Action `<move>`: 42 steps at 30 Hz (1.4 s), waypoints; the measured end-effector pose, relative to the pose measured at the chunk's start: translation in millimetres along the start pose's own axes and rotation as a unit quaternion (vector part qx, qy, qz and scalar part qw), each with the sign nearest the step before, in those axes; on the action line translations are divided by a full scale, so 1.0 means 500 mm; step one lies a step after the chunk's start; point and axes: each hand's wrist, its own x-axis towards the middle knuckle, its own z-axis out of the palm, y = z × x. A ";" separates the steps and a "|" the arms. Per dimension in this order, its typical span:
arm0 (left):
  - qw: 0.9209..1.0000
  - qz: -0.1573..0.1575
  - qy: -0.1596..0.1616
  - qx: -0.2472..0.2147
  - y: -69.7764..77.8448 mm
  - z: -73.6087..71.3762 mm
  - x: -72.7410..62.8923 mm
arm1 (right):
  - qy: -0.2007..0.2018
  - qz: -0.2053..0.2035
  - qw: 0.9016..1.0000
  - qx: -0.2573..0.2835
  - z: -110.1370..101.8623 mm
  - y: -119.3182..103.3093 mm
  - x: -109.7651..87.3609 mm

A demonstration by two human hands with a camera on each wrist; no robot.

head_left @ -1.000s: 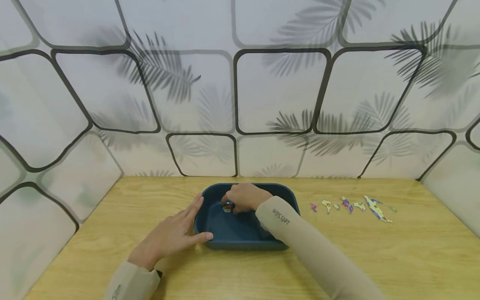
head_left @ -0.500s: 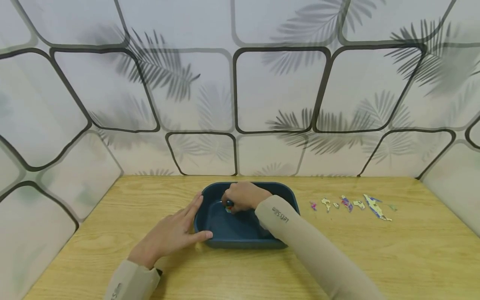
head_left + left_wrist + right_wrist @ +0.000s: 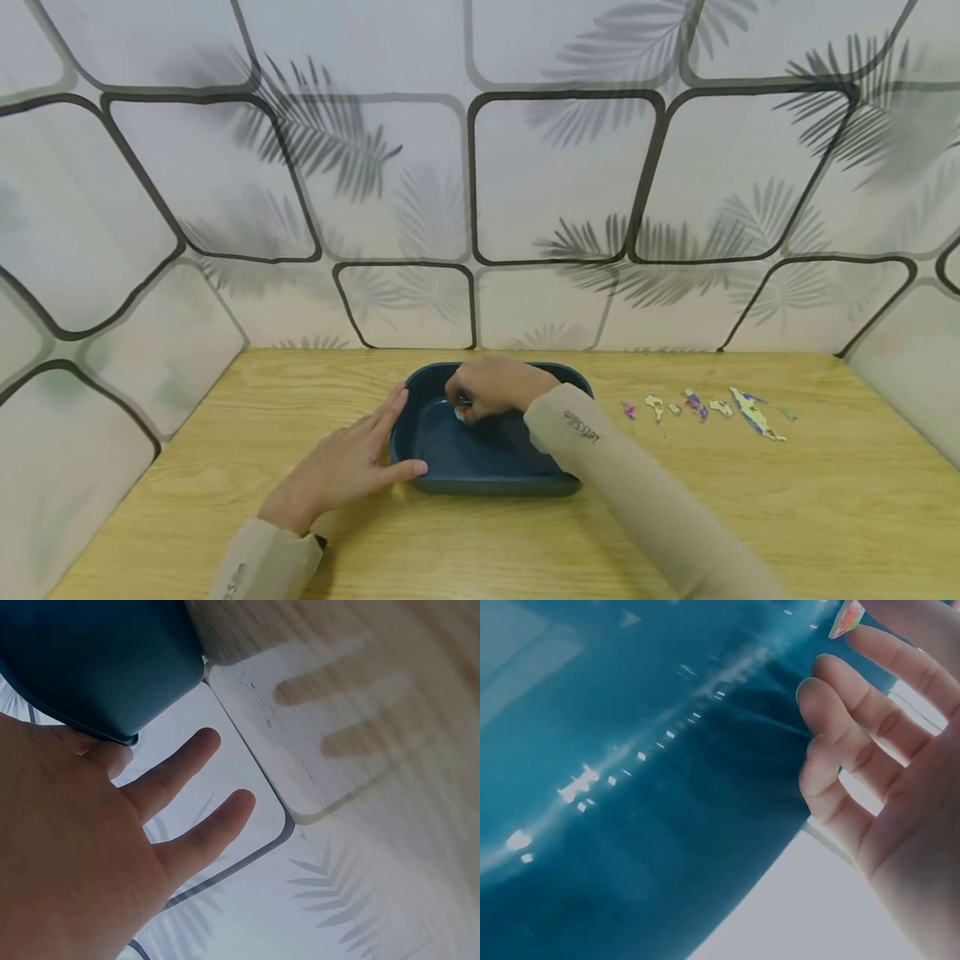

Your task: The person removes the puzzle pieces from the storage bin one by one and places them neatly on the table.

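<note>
A dark blue rectangular basin (image 3: 495, 485) with rounded corners stands on the wooden table. My left hand (image 3: 337, 475) rests at its left end, fingers mostly straight and spread, thumb over the front left rim. In the left wrist view two fingers (image 3: 196, 838) extend past the basin's outer wall (image 3: 112, 660). My right hand (image 3: 495, 387) reaches inside the basin and pinches a small, flat, multicoloured piece (image 3: 847, 619) with a pale edge. Most of this piece is hidden by the fingers in the head view; the other fingers (image 3: 829, 712) curl loosely below.
Right of the basin, a row of several thin cut-out pieces lies on the table, among them a purple-and-blue one (image 3: 696, 406) and a long pale one with blue edges (image 3: 756, 414). A patterned wall covering (image 3: 540, 308) rises behind the table (image 3: 675, 500).
My right hand has shifted slightly up and right inside the basin, and its fingers now cover more of the small piece. My left hand stays at the rim.
</note>
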 end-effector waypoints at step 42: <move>1.000 0.007 0.003 0.001 0.001 0.002 0.001 | 0.068 0.027 0.997 -0.022 -0.066 0.103 -0.155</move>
